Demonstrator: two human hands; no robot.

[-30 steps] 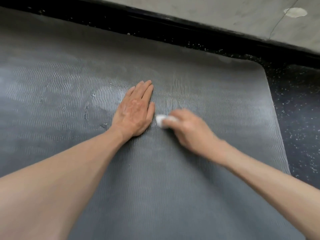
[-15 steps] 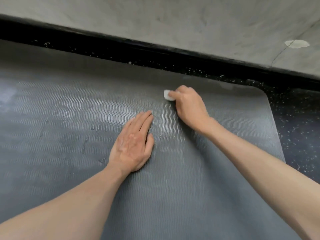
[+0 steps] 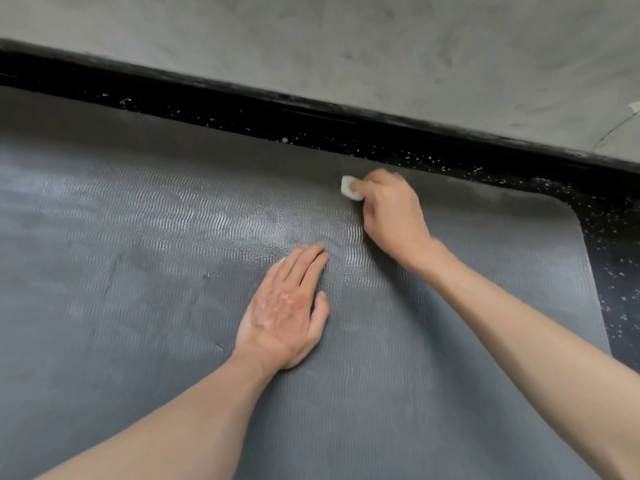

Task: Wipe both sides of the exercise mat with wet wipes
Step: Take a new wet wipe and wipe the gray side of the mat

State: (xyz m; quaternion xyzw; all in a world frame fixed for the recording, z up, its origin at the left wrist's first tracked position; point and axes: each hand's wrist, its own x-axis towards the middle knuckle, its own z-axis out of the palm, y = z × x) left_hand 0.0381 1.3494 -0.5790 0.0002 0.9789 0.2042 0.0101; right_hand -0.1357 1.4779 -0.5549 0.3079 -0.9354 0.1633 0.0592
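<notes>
1. The grey exercise mat [image 3: 138,306] lay flat on the floor, under both hands. It had little wavy lines all over it.
2. The small white wet wipe [image 3: 347,188] was on the mat near its far edge. It sat at the fingertips of the right hand [image 3: 391,216] and well ahead of the left hand [image 3: 284,313].
3. The right hand had its fingers curled over the wipe and pinched it down on the mat. Only the left end of the wipe stuck out from under the fingers.
4. The left hand lay flat on the mat, palm down, closer to the person than the right hand. Its fingers were straight and close together, with the thumb a little out to the side. It held nothing.
5. The two hands did not touch. Between the left fingertips and the right wrist, the mat looked shiny.
6. Off to the right of the right hand, the mat ended in a round corner [image 3: 568,211].
7. Past the right hand, beyond the mat's far edge, was the black floor [image 3: 620,237] with white specks on it.
8. Farther still, a black strip [image 3: 242,95] ran along the bottom of a grey wall [image 3: 346,46].
</notes>
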